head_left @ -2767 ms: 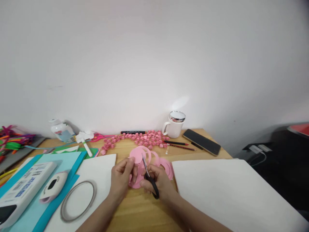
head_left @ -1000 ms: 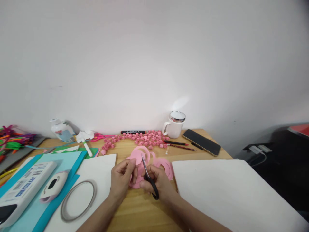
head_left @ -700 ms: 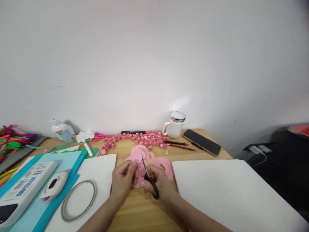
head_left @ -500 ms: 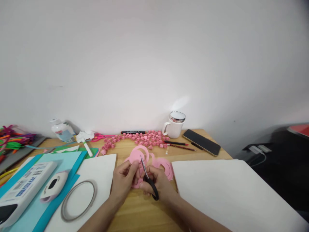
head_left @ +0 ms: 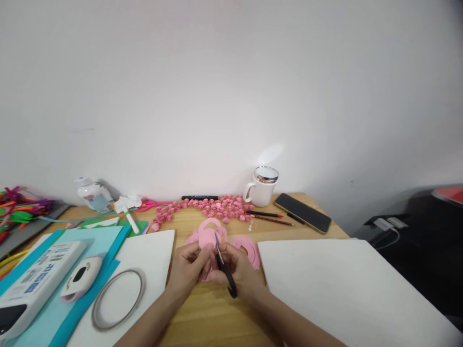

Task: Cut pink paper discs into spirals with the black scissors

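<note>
Between finger and thumb, my left hand (head_left: 190, 265) pinches a pink paper disc (head_left: 207, 237). My right hand (head_left: 238, 272) grips black-handled scissors (head_left: 224, 270), whose blades point up and away from me against the disc's right edge. Both hands are close together over the wooden desk. Pink paper scraps with curved cut edges (head_left: 249, 248) lie behind and to the right of the hands. Farther back is a spread of small rolled pink paper roses (head_left: 217, 207).
A white mug (head_left: 261, 190), pencils (head_left: 271, 219) and a phone (head_left: 303, 212) stand or lie at the back right. White sheets (head_left: 325, 274) flank the hands. At left are a tape roll (head_left: 97, 308), a white box (head_left: 39, 284), a bottle (head_left: 94, 195) and pink scissors (head_left: 150, 204).
The paper disc has come slightly lower and has turned in my left hand. The scissors have swung more upright, with their blades closer together along its edge.
</note>
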Demonstrator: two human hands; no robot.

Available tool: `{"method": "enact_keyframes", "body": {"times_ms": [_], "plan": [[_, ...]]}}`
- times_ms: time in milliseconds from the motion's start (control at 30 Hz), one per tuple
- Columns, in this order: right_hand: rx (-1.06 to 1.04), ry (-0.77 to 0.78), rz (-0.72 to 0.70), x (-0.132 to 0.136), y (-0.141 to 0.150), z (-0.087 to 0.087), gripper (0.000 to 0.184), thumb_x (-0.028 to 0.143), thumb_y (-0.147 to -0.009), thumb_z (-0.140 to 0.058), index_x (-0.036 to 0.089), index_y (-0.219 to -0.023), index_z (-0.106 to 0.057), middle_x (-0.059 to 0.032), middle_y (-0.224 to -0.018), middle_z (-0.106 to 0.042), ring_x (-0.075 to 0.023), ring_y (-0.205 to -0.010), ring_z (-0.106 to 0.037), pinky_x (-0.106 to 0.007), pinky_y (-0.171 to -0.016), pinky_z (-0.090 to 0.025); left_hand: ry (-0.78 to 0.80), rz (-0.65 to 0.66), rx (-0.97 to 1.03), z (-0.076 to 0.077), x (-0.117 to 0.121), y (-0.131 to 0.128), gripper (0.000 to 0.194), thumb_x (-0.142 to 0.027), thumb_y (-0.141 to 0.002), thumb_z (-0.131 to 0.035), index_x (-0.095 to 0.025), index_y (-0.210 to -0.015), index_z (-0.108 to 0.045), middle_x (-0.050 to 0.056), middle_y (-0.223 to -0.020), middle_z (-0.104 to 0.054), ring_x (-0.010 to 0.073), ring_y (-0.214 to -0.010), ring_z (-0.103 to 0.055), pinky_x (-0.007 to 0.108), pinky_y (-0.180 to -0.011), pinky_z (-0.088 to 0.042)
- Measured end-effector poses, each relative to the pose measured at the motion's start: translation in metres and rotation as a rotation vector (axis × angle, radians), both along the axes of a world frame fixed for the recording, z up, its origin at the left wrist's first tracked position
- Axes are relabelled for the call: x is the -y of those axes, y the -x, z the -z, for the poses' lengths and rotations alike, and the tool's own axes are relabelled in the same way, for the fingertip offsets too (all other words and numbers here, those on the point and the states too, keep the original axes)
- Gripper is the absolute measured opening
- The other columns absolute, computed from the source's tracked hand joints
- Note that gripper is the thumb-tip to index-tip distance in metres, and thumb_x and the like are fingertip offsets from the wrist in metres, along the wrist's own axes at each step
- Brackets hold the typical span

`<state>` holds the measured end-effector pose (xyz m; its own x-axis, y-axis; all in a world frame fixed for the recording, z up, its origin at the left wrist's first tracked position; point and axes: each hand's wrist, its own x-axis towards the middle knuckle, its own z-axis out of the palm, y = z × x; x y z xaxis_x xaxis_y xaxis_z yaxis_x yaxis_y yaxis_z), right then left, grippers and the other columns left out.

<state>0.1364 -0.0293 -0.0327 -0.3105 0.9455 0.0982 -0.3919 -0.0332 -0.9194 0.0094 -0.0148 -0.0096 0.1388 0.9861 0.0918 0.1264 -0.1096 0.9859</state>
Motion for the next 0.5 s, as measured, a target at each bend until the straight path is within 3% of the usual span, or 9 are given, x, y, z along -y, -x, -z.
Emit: {"method": "enact_keyframes", "body": {"times_ms": [300,500], "plan": [[0.070,-0.016,-0.003,-0.0003,-0.0025,0.0006,0.032,0.032,-0.056,-0.076,0.018,-0.075,-0.055,0.0038,-0.060,-0.057,-0.0109,-0.053,-0.050,-0.020,-0.048,-0.036,0.027,-0.049,0.001,-0.0002,0.0002,0.0000,0.041,-0.040,-0.073,-0.055,-0.016,-0.042,-0.045,-0.004,-0.032,-0.044,0.0059,-0.032,-0.037,0.018,-0.036,-0.028],[0.104,0.011,0.012,-0.0003,-0.0030,0.0049,0.032,0.034,-0.056,-0.075,0.018,-0.074,-0.054,0.0058,-0.054,-0.051,-0.0068,-0.045,-0.041,-0.017,-0.042,-0.031,0.011,-0.056,0.017,0.0010,-0.0005,0.0007,0.042,-0.039,-0.076,-0.053,-0.016,-0.042,-0.044,-0.005,-0.031,-0.043,0.0058,-0.031,-0.037,0.018,-0.036,-0.029]]}}
